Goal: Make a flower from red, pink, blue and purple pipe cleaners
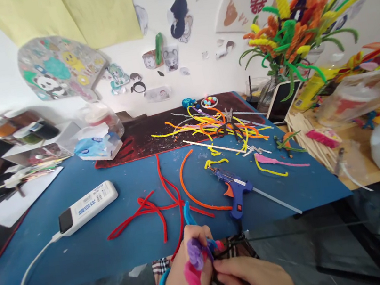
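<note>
At the bottom centre, my left hand (185, 281) is closed around a small pipe-cleaner piece (196, 254) with purple, pink and blue parts. A blue tip rises above the fist. My right hand (255, 278) is pinched at the right side of the piece, its thumb and fingertips beside the purple part; what lies between them is too small to tell. Red pipe cleaners (150, 210) lie on the blue mat (95, 249) just beyond. An orange pipe cleaner (185, 186) curves towards a blue glue gun (236, 190) with a clear glue stick in its back.
A white power bank (90, 207) with a cable lies left. Behind are a tissue pack (97, 144), scissors (233, 131) and mixed pipe cleaners (205, 123). At right stand a phone (282, 102) and a pipe-cleaner bouquet (290, 27). The mat's front edge is near my hands.
</note>
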### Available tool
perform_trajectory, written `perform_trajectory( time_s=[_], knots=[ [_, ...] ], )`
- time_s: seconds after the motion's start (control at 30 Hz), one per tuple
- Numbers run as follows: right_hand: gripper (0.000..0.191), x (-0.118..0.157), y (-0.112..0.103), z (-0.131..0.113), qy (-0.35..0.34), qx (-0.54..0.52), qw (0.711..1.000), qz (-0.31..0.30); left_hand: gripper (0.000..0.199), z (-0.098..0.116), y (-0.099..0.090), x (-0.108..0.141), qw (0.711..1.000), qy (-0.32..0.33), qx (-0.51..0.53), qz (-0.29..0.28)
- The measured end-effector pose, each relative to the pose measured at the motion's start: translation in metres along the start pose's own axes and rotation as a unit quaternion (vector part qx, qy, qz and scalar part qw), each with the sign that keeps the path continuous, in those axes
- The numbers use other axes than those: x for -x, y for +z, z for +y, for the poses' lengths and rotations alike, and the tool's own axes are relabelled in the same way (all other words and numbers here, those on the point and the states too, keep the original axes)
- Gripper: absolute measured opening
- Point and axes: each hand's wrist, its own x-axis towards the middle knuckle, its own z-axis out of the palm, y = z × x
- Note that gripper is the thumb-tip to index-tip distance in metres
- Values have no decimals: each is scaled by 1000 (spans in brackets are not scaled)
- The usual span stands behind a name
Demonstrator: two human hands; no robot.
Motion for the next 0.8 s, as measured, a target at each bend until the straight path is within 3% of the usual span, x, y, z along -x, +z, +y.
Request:
perform_trajectory(
  time_s=[0.2,0.4,0.5,0.57,0.67,0.8],
  knots=[
    [17,-8,17,15,36,-84,995,37,21,-1,-4,2,999,-7,-27,-17],
    [24,-6,26,25,55,11,997,57,26,-5,-8,4,999,-17,-34,-6],
    [31,-9,25,30,37,24,999,21,26,-5,-14,6,1000,0,-26,-14],
    [35,-16,19,36,23,15,999,-43,27,-2,-17,7,999,9,-37,-22],
    [35,-31,5,44,-60,9,987,-150,31,5,-23,7,994,4,-86,-65],
    [33,-50,-11,47,-269,124,935,-197,29,14,-32,5,975,10,-163,-150]
  ],
)
